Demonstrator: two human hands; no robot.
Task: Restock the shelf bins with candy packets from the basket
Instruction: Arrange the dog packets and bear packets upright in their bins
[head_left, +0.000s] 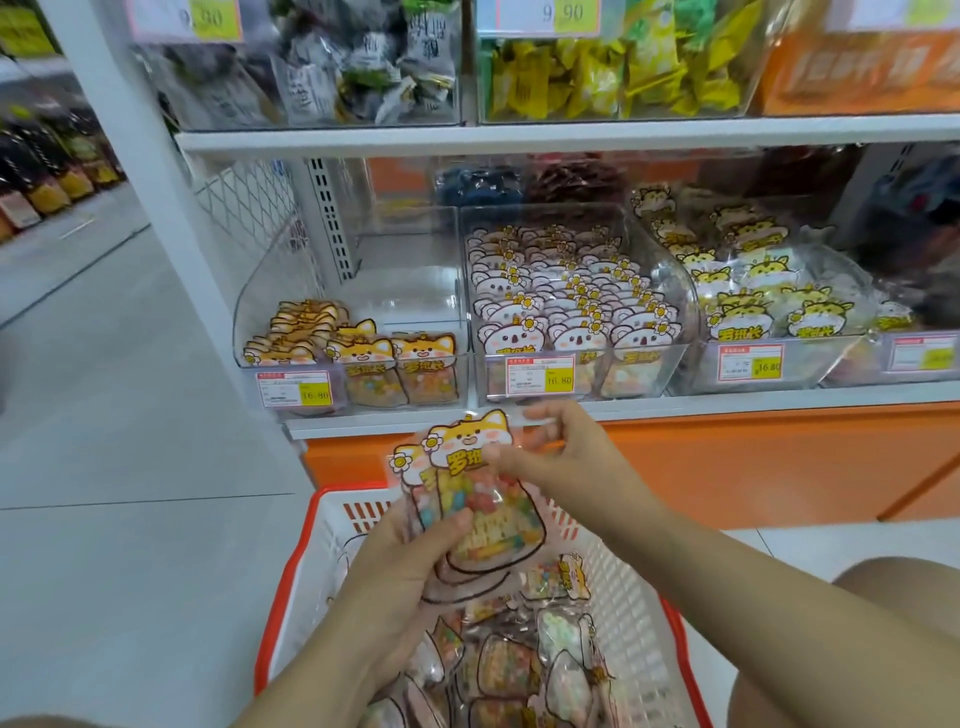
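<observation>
Fox-faced candy packets (483, 512) were held above the orange-rimmed basket (288, 597).
The left hand (400, 566) clasped their lower half, thumb across the front. The right hand (566, 457) pinched the header beside yellow Chinese lettering. Beyond the fingertips, the matching bin (249, 322) had a price tag (294, 388) reading 16.80.

1. Setting: retail shop, snack aisle.
2. White shelf (571, 139) carries clear plastic bins (395, 291) side by side, each holding many identical candy packets (571, 332).
3. Printed price tags (293, 387) are fixed to the bin fronts along the shelf's front edge; 16.80 and 9.90 are legible.
4. Orange-rimmed shopping basket (285, 592) sits below the shelf.
5. Far left: a further rack of goods (52, 176), blurred, across a tiled floor (104, 467).
</observation>
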